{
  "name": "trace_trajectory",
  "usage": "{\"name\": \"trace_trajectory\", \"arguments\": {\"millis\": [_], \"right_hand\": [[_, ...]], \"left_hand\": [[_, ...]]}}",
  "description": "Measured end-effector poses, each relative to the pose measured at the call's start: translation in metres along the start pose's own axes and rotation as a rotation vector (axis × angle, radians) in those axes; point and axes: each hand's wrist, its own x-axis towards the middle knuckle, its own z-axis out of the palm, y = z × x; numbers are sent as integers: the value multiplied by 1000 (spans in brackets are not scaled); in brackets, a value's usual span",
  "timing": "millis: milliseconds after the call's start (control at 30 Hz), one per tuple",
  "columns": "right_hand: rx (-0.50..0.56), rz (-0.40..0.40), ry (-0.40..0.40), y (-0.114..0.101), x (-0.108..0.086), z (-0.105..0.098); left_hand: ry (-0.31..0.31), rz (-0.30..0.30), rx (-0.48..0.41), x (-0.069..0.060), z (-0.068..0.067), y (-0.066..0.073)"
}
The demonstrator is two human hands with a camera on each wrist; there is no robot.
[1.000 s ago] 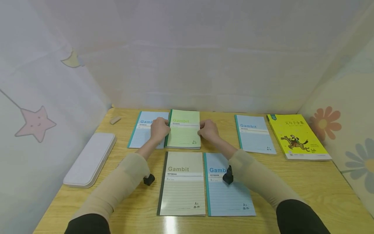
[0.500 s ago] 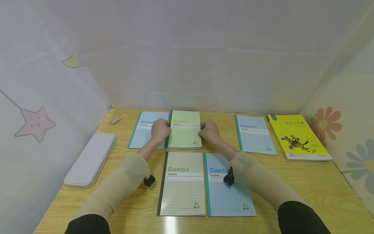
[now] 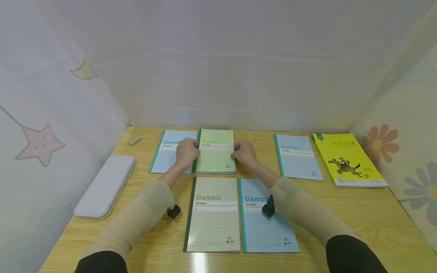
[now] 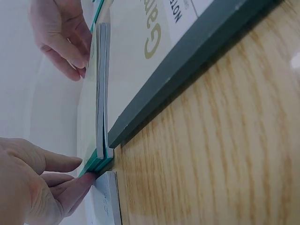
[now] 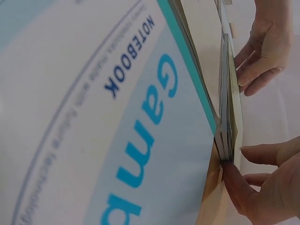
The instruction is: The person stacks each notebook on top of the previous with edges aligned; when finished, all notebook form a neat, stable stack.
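The green notebook (image 3: 216,155) lies at the back, just right of a blue notebook (image 3: 170,159). Both wrist views show it stacked on another notebook, with the page edges in layers. My left hand (image 3: 186,152) holds the spine side; in the left wrist view the fingers of that hand (image 4: 42,187) are at the teal spines. At the opposite edge is my right hand (image 3: 244,152), and the right wrist view shows its thumb and fingers (image 5: 267,187) around the stack's corner. In front lie a grey-beige notebook (image 3: 213,223) and a blue notebook (image 3: 271,235).
A white case (image 3: 105,185) lies at the left, with a small tan block (image 3: 134,140) behind it. On the right are a blue notebook (image 3: 298,157) and a yellow book (image 3: 345,155). Fabric walls (image 3: 239,76) stand behind and beside the table (image 3: 358,216).
The top green notebook has shifted slightly toward me, and its lower right corner slightly right. Both hands have stayed at its sides, nearly still.
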Motion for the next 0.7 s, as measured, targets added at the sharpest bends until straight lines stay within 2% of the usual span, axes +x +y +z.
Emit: {"name": "trace_trajectory", "arguments": {"millis": [233,367,533,633,700], "right_hand": [[106,55,-53,-1,-2,-4],[139,68,-84,1,-2,-5],[175,76,-117,7,-2,-7],[268,100,-156,12,-4,-12],[328,108,-179,16,-8,-18]], "left_hand": [[-33,-42,1,2,-2,-1],[-45,-83,-36,4,-4,-3],[-90,-130,-93,5,-6,-6],[-93,-119,-140,1,-8,-7],[-80,-83,-165,-4,-9,-5]]}}
